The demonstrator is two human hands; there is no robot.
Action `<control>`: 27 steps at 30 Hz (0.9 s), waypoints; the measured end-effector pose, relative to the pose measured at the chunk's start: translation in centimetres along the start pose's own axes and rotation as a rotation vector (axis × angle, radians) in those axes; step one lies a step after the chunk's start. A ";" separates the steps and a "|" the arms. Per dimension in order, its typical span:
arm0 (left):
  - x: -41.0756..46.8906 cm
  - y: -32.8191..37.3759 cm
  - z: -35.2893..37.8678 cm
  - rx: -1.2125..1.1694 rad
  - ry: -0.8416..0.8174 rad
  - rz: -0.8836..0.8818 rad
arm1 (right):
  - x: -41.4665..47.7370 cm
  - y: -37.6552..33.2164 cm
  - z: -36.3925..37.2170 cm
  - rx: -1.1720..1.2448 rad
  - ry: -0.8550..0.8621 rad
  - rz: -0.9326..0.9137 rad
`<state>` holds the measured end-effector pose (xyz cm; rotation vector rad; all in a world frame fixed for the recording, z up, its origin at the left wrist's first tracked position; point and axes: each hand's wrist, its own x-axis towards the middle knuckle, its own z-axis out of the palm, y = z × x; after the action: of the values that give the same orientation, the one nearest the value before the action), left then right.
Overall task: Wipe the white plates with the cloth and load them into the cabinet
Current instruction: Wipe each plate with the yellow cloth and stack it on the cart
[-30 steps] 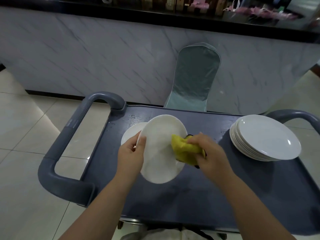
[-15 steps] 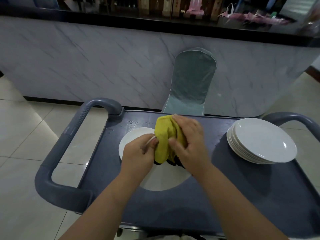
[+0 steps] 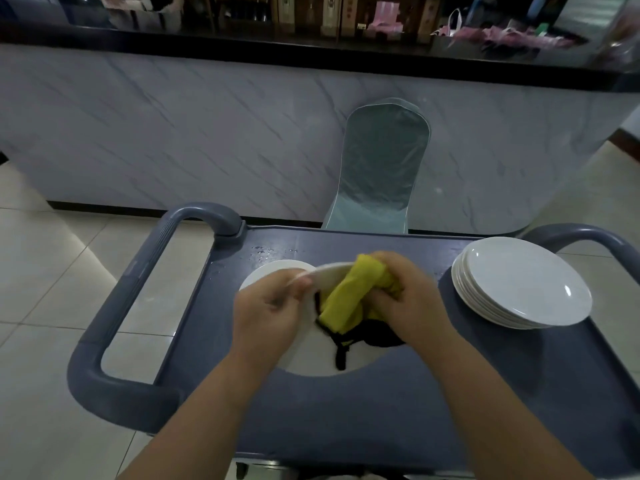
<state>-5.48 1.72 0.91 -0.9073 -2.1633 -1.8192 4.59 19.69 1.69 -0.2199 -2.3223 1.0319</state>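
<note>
Head view: plate [image 3: 311, 358] I'm wiping is tilted over the cart, far rim up, face toward me; can't tell if its near rim touches the cart top

Yellow cloth [image 3: 346, 296] is bunched on the upper half and laps over the far rim. A black strip [image 3: 341, 355] hangs below it across the plate's face; can't tell if it's part of the cloth

Left hand [image 3: 270, 313] pinches the plate's left rim, fingers curled. Right hand [image 3: 412, 306] is curled round the cloth, pressing it onto the plate

Second plate [image 3: 270, 271] lies flat on the cart just behind, partly hidden by the held one. Stack [image 3: 519, 282] of white plates sits at the cart's right end, well apart from my hands. Water drops [image 3: 266, 252] near the far left corner. Cart [image 3: 381, 410] is grey, loop handle [image 3: 114, 323] on the left. Covered chair [image 3: 381, 168] and marble counter front [image 3: 173, 133] beyond. Cabinet not in view

Risks, my read:
- one-sided rim pinch, and the plate may be wet: pressing hard with the cloth could twist it out and drop it onto the second plate, chipping both
- dangling strip could drag across the wiped face and smear it
- setting it down near the drops re-wets it
</note>
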 end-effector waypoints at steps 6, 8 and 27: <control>1.6 0.4 -0.7 0.047 0.003 -0.002 | -0.8 1.0 -0.5 0.057 0.021 0.131; 1.8 1.1 0.4 0.204 -0.118 0.243 | 0.9 -0.7 0.0 -0.030 -0.054 -0.022; 0.2 -2.3 2.8 -0.115 0.262 -0.389 | -2.3 3.7 1.5 0.622 0.286 0.504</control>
<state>-6.17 4.22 -1.59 -0.2493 -2.1944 -2.1105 5.26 20.47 -2.82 -0.6682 -1.6231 1.7771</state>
